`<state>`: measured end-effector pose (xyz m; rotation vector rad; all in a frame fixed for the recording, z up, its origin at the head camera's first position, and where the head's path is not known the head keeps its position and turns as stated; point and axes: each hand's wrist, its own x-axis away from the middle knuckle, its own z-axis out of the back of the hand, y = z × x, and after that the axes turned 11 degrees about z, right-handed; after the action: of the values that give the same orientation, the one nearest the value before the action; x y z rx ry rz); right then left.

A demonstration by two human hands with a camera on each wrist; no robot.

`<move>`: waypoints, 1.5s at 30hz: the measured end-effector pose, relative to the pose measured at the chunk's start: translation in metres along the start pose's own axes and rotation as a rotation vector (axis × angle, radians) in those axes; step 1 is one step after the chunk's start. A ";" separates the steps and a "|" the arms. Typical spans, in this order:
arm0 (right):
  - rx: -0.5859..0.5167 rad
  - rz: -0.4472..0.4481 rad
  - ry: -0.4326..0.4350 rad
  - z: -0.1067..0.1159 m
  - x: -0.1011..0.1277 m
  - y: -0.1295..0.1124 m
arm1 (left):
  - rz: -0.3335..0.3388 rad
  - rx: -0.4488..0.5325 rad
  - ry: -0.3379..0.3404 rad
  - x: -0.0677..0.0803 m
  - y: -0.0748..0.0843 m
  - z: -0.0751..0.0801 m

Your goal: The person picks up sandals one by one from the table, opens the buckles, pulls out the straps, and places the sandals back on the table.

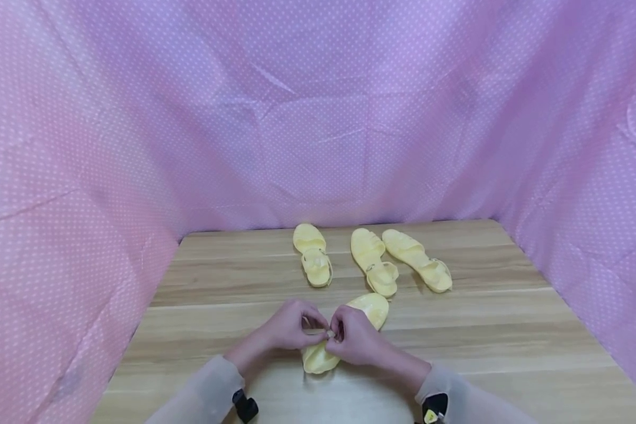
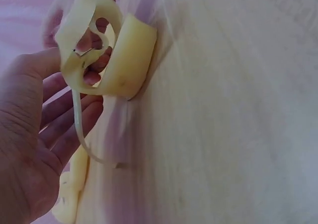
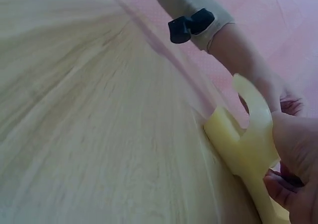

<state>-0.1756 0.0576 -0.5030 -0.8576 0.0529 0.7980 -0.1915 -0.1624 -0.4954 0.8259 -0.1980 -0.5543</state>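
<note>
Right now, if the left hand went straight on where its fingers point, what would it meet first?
Beyond the near yellow sandal that it touches, the left hand would probably meet the right hand first; the exact gap is hard to judge.

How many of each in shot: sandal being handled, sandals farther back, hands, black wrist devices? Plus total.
Handled yellow sandal: 1
Yellow sandals farther back: 3
Left hand and right hand: 2
Black wrist devices: 2
Total: 8
</note>
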 end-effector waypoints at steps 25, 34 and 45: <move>-0.052 0.009 0.062 0.009 0.003 0.001 | -0.070 -0.031 0.044 -0.003 -0.002 -0.001; -0.264 -0.076 0.080 0.007 0.008 0.000 | 0.015 0.045 0.053 0.002 -0.005 -0.003; -0.190 -0.015 0.052 0.005 0.006 0.003 | -0.027 0.025 0.072 0.002 -0.007 -0.006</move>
<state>-0.1744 0.0661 -0.5039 -1.0572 0.0160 0.7748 -0.1901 -0.1637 -0.5044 0.8730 -0.1280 -0.5476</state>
